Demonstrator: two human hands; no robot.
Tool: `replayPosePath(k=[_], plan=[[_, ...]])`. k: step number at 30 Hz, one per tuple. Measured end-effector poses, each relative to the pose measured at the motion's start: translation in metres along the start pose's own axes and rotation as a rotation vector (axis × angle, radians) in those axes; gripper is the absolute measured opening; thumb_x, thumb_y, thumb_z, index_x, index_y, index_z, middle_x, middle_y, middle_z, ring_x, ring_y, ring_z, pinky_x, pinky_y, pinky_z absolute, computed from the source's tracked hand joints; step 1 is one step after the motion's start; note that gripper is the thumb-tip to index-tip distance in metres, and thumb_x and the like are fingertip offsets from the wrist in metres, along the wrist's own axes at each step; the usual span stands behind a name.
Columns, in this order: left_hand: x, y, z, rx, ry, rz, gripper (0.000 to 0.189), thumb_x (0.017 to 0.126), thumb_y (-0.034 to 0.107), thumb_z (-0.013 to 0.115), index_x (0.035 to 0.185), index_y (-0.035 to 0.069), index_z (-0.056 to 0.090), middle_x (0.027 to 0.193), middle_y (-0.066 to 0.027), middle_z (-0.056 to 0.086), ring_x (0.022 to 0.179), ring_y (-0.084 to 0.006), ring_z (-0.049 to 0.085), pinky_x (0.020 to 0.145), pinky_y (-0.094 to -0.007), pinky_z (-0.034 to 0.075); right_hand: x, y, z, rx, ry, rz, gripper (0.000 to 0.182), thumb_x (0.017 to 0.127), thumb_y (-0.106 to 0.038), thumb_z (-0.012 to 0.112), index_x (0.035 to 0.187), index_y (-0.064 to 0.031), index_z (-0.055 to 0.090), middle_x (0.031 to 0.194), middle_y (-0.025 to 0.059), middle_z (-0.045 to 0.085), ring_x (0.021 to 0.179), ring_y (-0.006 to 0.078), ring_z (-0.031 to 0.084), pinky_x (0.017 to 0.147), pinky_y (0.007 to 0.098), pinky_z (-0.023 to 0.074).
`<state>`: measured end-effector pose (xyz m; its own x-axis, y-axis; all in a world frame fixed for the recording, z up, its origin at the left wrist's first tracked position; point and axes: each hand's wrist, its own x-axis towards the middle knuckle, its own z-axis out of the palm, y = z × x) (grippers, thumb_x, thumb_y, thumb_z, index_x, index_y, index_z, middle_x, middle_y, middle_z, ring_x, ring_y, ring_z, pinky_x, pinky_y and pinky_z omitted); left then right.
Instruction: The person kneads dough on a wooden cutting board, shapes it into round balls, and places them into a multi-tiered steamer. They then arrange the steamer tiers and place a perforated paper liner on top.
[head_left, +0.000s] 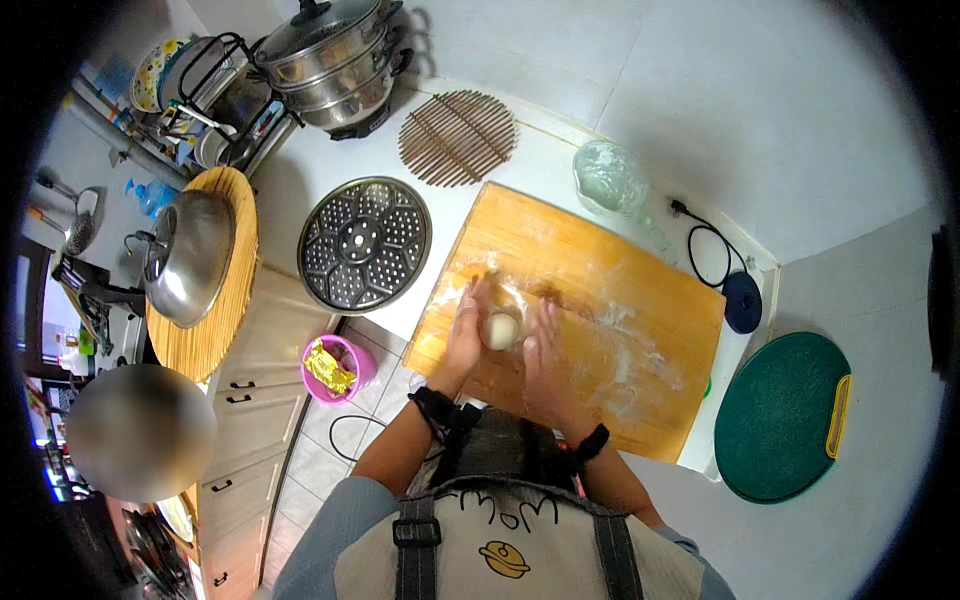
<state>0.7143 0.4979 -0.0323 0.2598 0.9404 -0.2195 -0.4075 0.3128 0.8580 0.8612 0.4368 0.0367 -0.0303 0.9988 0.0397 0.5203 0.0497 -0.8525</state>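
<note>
A smooth, pale ball of dough (502, 331) rests on a floured wooden board (570, 247). My left hand (466, 330) stands on edge close to the ball's left side, fingers extended. On the other side is my right hand (544, 356), its fingers pointing away from me and its palm turned towards the dough. Neither hand is closed around the ball; whether a palm touches it is hard to tell. White flour lies in patches around the dough and across the board's right half.
Left of the board lies a perforated metal steamer tray (365, 244), with a round slatted mat (458, 139) beyond it. A flour-dusted pale green bowl (611, 178) stands behind the board. At right are a coiled black cable (709, 255) and a green oval cutting board (780, 420).
</note>
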Motion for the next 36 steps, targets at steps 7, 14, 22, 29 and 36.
replayPosePath(k=[7,14,22,29,36], plan=[[-0.021,-0.011,0.013,0.0,-0.003,-0.031,0.058,0.1,0.042,0.018,0.147,0.008,0.013,0.153,-0.0105,0.013,0.14,-0.0245,0.016,0.114,-0.0355,0.013,-0.002,-0.011,0.006,-0.087,-0.284,-0.113,0.054,0.099,-0.027,0.031,0.141,0.0065,0.022,0.148,0.0251,0.018,0.139,0.0374,0.014,0.113,0.0424,0.0148],[-0.033,-0.014,0.008,-0.166,-0.038,0.074,0.063,0.098,0.047,0.021,0.147,0.009,0.011,0.154,-0.0096,0.011,0.141,-0.0257,0.015,0.114,-0.0385,0.012,-0.005,0.013,0.03,-0.141,-0.09,-0.127,0.054,0.097,-0.023,0.029,0.141,0.0061,0.02,0.151,0.0234,0.009,0.141,0.036,0.009,0.114,0.0413,0.0121],[-0.053,0.008,-0.02,-0.157,0.088,0.039,0.067,0.096,0.051,0.027,0.146,0.008,0.016,0.153,-0.0092,0.017,0.14,-0.0225,0.018,0.114,-0.0357,0.013,-0.025,0.07,-0.016,0.2,-0.053,0.174,0.046,0.095,-0.02,0.041,0.137,-0.0032,0.035,0.141,0.0195,0.036,0.13,0.0323,0.037,0.107,0.0407,0.0294],[-0.069,0.009,-0.02,-0.116,0.032,-0.037,0.066,0.096,0.05,0.031,0.146,0.007,0.018,0.152,-0.0109,0.019,0.14,-0.0224,0.019,0.114,-0.0356,0.013,-0.006,0.015,-0.001,-0.202,-0.098,-0.112,0.053,0.087,-0.024,0.058,0.133,-0.0044,0.041,0.136,0.0181,0.043,0.121,0.0364,0.045,0.103,0.0434,0.036],[-0.071,0.018,-0.028,-0.096,0.014,-0.108,0.063,0.096,0.045,0.036,0.141,0.003,0.027,0.14,-0.0132,0.039,0.129,-0.0246,0.038,0.109,-0.0378,0.025,0.027,0.011,0.037,-0.393,-0.11,-0.219,0.054,0.082,-0.02,0.062,0.128,-0.0005,0.043,0.121,0.0198,0.05,0.11,0.0398,0.051,0.096,0.0459,0.0412]])
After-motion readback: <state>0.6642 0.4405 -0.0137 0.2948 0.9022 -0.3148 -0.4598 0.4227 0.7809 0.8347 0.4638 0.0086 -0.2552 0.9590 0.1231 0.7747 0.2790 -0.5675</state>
